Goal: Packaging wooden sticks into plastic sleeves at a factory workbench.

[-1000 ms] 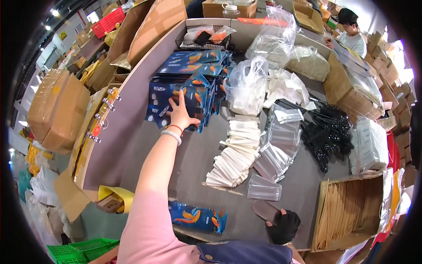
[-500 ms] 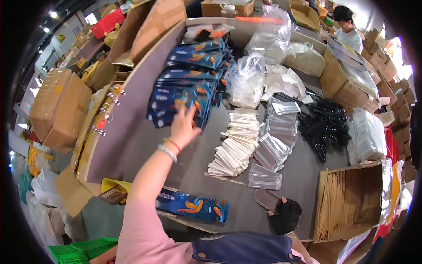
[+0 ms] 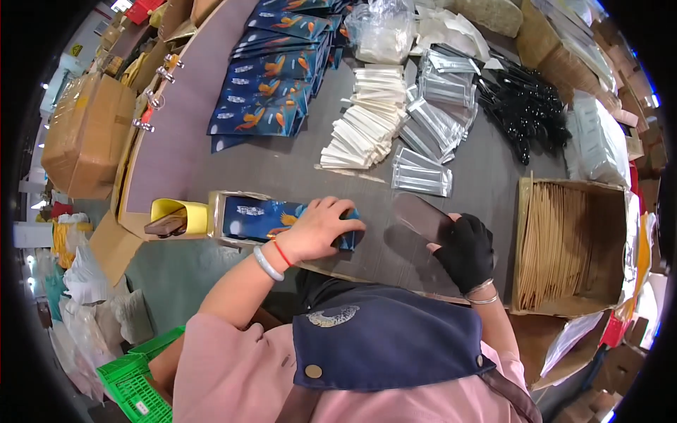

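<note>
lying under left fingers [image 3: 341,207], blue packet [image 3: 264,219]

- You have two hands here: one bare left hand [image 3: 323,230], one black-gloved right hand [image 3: 465,254].
- One blue printed packet [image 3: 255,220] lies under your left; the blue stack [image 3: 271,79] ahead overlaps too much to count.
- One dark oblong plate [image 3: 423,217] in your right.
- One yellow holder [image 3: 196,218].
- One open carton [image 3: 603,247] of wooden sticks [image 3: 553,240], too dense to count.
</note>
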The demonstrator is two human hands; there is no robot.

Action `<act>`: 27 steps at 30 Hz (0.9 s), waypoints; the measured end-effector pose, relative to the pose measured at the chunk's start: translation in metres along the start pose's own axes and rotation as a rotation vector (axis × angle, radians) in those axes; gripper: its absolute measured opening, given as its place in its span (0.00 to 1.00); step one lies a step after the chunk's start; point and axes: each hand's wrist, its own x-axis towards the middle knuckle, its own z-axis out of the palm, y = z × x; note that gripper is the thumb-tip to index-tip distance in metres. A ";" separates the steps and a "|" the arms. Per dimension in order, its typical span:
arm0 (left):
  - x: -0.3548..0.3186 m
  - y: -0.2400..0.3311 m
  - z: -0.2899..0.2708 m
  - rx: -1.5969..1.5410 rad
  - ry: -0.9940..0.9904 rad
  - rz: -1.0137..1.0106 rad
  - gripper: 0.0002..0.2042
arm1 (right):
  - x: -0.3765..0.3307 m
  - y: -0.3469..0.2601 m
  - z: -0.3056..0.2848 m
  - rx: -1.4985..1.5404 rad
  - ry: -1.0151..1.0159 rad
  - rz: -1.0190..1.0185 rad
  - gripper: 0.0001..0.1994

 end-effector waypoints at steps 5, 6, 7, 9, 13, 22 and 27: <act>-0.003 0.026 0.007 -0.070 0.173 -0.153 0.40 | -0.006 -0.004 -0.006 0.007 -0.026 -0.002 0.27; -0.005 0.030 0.013 -0.038 0.321 -0.305 0.41 | -0.007 -0.010 -0.009 0.017 -0.038 -0.029 0.27; -0.006 0.034 0.019 -0.002 0.473 -0.456 0.43 | -0.006 -0.016 -0.013 0.027 -0.046 -0.057 0.28; -0.004 0.032 0.043 0.052 0.481 -0.573 0.43 | -0.001 -0.022 -0.012 0.035 -0.086 -0.070 0.28; -0.007 0.024 0.060 -0.105 0.501 -0.627 0.42 | -0.001 -0.026 -0.013 0.016 -0.123 -0.145 0.29; -0.002 0.026 0.042 -0.178 0.448 -0.617 0.40 | 0.026 -0.055 0.042 0.220 -0.203 -0.238 0.30; 0.020 -0.016 0.018 -0.253 0.546 -0.366 0.24 | 0.034 -0.060 0.045 0.289 -0.137 -0.299 0.32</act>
